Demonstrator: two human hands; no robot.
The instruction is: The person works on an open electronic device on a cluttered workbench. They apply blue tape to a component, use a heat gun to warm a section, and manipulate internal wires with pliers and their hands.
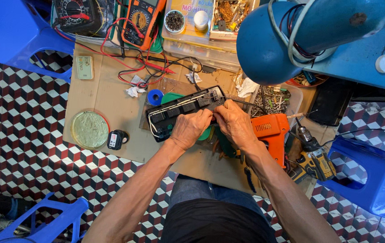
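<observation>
An opened black power strip [181, 109] with a row of sockets and white wires along its edge lies tilted on the cardboard sheet [107, 96]. My left hand [190, 128] grips its near edge around the middle. My right hand [233, 121] pinches something small at the strip's right end, where a thin cable [246, 102] leads off; what the fingers hold is hidden. A blue tape roll [155, 96] sits just behind the strip.
An orange soldering gun [271, 135] and a yellow-black drill [314, 155] lie to the right. Two multimeters [141, 20] with red leads, parts boxes [201, 22] and a blue lamp shade [273, 42] are behind. A round glass dish [89, 129], blue stools [372, 175] and checkered floor surround.
</observation>
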